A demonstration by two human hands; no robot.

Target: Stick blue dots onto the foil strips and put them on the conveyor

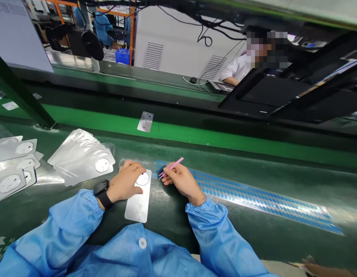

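Note:
A silver phone back cover point(138, 206) with a round camera area near its top end lies on the green bench in front of me. Over its upper left part is my left hand point(126, 182), thumb on its face and fingers curled at the top edge, steadying it. Just right of the cover, my right hand point(178, 179) pinches pink tweezers point(176, 163), their tips pointing down and left. Behind and to the right of that hand stretches a long clear sheet of blue round stickers point(253, 196). Whether the tweezers' tips hold anything is too small to tell.
Fanned silver covers point(83, 161) lie left of my left hand, with more stacked covers point(11, 169) at the far left. One cover point(145, 122) lies on the bright green conveyor strip point(190, 134). A green post point(22, 88) rises at left. Across the line sits a person point(238, 67).

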